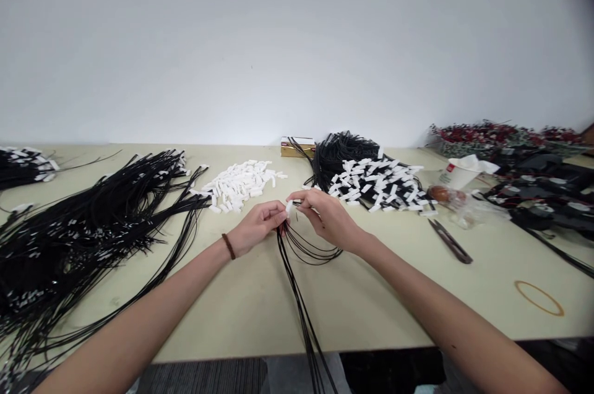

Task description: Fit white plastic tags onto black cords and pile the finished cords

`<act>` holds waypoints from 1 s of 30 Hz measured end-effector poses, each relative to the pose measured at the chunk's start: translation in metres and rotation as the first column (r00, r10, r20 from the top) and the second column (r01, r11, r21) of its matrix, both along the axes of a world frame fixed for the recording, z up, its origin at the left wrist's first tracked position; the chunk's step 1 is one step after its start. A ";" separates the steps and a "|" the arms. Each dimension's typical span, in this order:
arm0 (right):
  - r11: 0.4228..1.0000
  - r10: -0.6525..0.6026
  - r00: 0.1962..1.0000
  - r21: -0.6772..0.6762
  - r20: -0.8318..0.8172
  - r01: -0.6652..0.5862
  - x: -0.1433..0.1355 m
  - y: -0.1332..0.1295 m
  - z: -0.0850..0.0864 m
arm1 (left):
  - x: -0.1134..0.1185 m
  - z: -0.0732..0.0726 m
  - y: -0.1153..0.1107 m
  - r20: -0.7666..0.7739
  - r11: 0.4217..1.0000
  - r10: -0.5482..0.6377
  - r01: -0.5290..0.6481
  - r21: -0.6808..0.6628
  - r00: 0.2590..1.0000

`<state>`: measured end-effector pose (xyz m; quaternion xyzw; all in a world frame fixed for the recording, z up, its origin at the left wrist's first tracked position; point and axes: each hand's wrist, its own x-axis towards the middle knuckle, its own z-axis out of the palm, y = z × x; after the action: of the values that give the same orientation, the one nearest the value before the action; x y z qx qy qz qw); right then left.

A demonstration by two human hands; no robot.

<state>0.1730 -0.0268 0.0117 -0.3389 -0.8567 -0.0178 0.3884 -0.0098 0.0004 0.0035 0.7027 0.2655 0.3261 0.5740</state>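
A small white connector (pixel 289 208) is pinched between my two hands at the middle of the table. My left hand (pixel 260 222) has thumb and fingers closed on its left side, with a dark bracelet on that wrist. My right hand (pixel 327 214) pinches close to the connector's right side, with thin black wire there; the exact grip is partly hidden by the fingers. Several black wires (pixel 297 289) hang from under my left fingers over the table's front edge. Some of them loop to the right beneath my right hand.
Loose white connectors (pixel 241 184) are heaped behind my left hand. Black wires (pixel 93 227) cover the left side. Behind my right hand lies a wire bundle (pixel 346 156) with white ends. Thread snips (pixel 450 241), a paper cup (pixel 459 172) and a yellow ring (pixel 539 298) are on the right.
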 end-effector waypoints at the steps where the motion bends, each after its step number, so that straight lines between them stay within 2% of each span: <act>1: 1.000 -0.006 1.000 0.007 0.016 0.006 0.000 0.000 0.001 | 0.000 0.000 0.000 0.001 1.000 0.000 0.000 -0.002 1.000; 9: 0.998 -0.066 0.996 -0.016 0.058 0.067 -0.001 0.001 -0.001 | 0.001 0.001 -0.002 0.027 0.996 0.038 -0.036 -0.078 0.999; 13: 0.988 -0.140 0.990 0.076 0.029 0.138 -0.005 -0.001 0.000 | 0.001 -0.003 0.003 0.047 0.984 0.107 -0.099 -0.147 0.993; 17: 0.992 -0.049 0.992 0.123 0.116 0.034 -0.011 -0.008 0.000 | 0.000 -0.006 0.006 0.092 0.965 0.190 -0.169 -0.202 0.977; 22: 0.983 0.038 0.972 0.166 0.231 -0.077 -0.015 -0.008 -0.009 | 0.001 -0.006 0.005 0.127 0.944 0.246 -0.207 -0.257 0.961; 24: 0.982 0.062 0.980 0.165 0.188 -0.093 -0.016 -0.006 -0.011 | 0.002 -0.005 0.004 0.126 0.942 0.245 -0.205 -0.266 0.961; 26: 0.985 0.122 0.989 0.108 0.087 -0.132 -0.017 -0.005 -0.010 | 0.002 -0.004 0.004 0.128 0.945 0.236 -0.196 -0.263 0.963; 28: 0.984 0.172 0.982 -0.024 -0.083 -0.174 -0.018 -0.007 -0.006 | 0.002 -0.004 0.004 0.131 0.951 0.222 -0.185 -0.248 0.966; 30: 0.962 0.130 0.939 -0.189 -0.318 -0.197 -0.019 -0.009 0.000 | 0.001 -0.004 0.004 0.128 0.953 0.218 -0.182 -0.242 0.968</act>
<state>0.1544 -0.0356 0.0113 -0.3052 -0.8092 0.1607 0.4756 -0.0087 0.0047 -0.0001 0.5745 0.3264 0.4029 0.6333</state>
